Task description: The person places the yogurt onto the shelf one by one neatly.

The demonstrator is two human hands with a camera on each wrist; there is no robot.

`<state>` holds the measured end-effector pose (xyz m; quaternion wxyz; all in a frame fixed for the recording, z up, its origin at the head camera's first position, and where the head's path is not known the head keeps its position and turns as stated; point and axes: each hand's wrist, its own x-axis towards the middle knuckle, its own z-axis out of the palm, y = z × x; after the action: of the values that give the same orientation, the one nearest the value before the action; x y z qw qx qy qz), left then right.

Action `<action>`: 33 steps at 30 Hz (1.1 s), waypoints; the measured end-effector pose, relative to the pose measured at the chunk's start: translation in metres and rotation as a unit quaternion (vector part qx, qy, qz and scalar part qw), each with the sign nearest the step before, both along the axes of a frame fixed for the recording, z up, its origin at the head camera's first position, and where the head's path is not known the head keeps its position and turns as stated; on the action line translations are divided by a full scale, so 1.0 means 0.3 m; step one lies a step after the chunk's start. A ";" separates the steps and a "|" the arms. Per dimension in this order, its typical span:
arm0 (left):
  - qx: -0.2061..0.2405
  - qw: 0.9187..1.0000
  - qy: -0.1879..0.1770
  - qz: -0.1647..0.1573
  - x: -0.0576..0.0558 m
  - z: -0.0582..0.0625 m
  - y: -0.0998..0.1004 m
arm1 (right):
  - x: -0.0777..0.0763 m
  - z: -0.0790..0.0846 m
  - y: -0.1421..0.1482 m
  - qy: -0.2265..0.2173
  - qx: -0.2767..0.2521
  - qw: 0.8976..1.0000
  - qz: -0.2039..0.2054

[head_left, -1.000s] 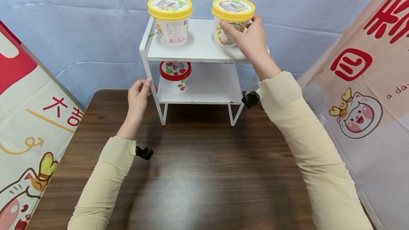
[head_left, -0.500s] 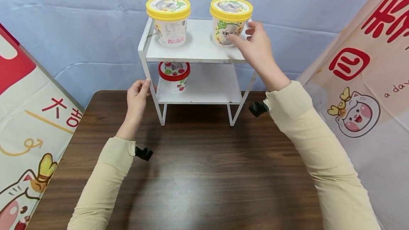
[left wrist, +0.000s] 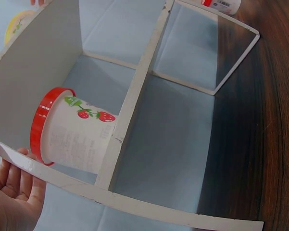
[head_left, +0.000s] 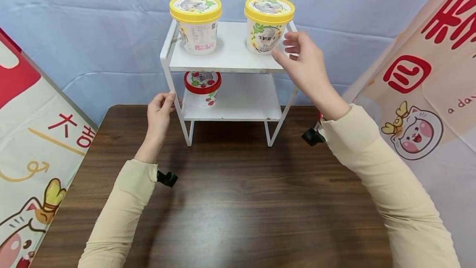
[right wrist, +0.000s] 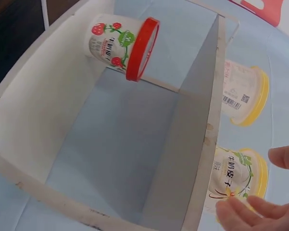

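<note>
My left hand (head_left: 159, 113) grips the left front leg of a white two-tier rack (head_left: 238, 70), its fingers curled behind the bar in the left wrist view. On the top shelf stand two white paper tubs with yellow lids, a left tub (head_left: 197, 32) and a right tub (head_left: 262, 36). Beside the right tub is my right hand (head_left: 306, 59), fingers apart and holding nothing, a small gap between it and the tub. A red-lidded tub (head_left: 203, 94) with strawberry prints stands at the left of the lower shelf.
Another red-lidded tub (left wrist: 225, 6) is on the dark wooden table (head_left: 230, 202) to the right of the rack, mostly hidden by my right wrist in the head view. A pale blue cloth (head_left: 111, 20) hangs behind. Printed banners flank both sides.
My right hand has let go of the right yellow-lidded tub and drawn back to the right and toward me. More of the tub's label shows. The left hand stays on the rack leg.
</note>
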<state>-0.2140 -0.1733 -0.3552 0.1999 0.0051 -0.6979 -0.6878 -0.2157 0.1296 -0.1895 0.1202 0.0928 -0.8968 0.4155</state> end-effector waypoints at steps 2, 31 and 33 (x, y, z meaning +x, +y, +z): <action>0.003 1.000 0.000 -0.001 -0.002 0.000 0.000 | 0.008 -0.006 0.004 0.015 0.005 1.000 0.014; 0.007 1.000 0.006 -0.001 -0.007 -0.008 -0.002 | 0.112 -0.122 0.014 0.093 0.139 0.973 0.158; 0.008 1.000 0.007 -0.003 -0.008 -0.009 -0.001 | 0.113 -0.133 0.017 0.089 0.151 0.971 0.163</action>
<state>-0.2163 -0.1738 -0.3578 0.2031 -0.0001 -0.6908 -0.6939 -0.1818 0.1346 -0.2295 0.1145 0.2917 -0.9075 0.2797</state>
